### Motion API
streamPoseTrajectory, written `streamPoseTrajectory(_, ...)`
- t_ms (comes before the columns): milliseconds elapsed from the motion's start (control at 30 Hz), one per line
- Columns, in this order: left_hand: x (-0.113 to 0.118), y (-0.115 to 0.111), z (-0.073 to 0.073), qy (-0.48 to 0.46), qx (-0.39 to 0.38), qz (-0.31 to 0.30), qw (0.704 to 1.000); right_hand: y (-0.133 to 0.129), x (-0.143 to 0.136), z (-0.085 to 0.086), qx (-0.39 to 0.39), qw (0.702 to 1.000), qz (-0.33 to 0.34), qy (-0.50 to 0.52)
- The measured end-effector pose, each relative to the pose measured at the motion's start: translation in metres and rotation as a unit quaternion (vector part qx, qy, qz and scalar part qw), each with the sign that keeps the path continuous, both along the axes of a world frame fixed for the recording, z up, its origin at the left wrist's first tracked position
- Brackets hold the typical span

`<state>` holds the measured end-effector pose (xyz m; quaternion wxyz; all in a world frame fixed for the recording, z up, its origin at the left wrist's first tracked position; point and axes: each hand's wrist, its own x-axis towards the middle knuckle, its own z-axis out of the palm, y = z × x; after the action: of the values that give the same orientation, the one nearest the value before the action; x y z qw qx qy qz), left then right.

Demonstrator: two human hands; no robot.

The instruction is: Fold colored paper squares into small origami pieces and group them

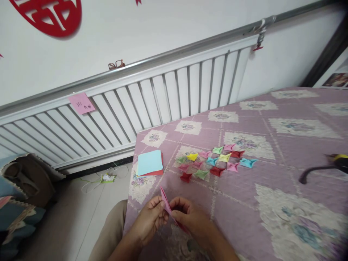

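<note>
Two hands, left hand [148, 221] and right hand [190, 217], pinching pink paper [165, 203], near table edge [130, 203].

Both hands meet at the lower centre of the frame — the left hand [150, 219] curled with fingertips pinched inward, the right hand [190, 217] facing it, thumb and fingers closed together. The bare forearms run down to the bottom edge, wrists bent slightly inward.
</note>
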<state>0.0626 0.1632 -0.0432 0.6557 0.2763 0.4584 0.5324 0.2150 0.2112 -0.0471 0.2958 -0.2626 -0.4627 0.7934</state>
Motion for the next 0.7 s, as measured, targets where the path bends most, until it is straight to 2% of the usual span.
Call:
streamPoseTrajectory(133,0.0006,-0.0013,-0.0029,0.011,0.0,-0.002,1.0,0.0021,-0.002,-0.0054,0.014,1.0,-0.002,-0.018)
streamPoseTrajectory(367,-0.0007,-0.0021,-0.0091,0.031,0.036,-0.015,0.999,0.0032,-0.0037,-0.009,0.097,0.992,-0.029,-0.069)
streamPoseTrajectory(700,0.0019,0.0006,-0.0087,0.04,0.035,0.004,0.999,0.0045,-0.0036,-0.0088,0.117,0.988,-0.023,-0.1)
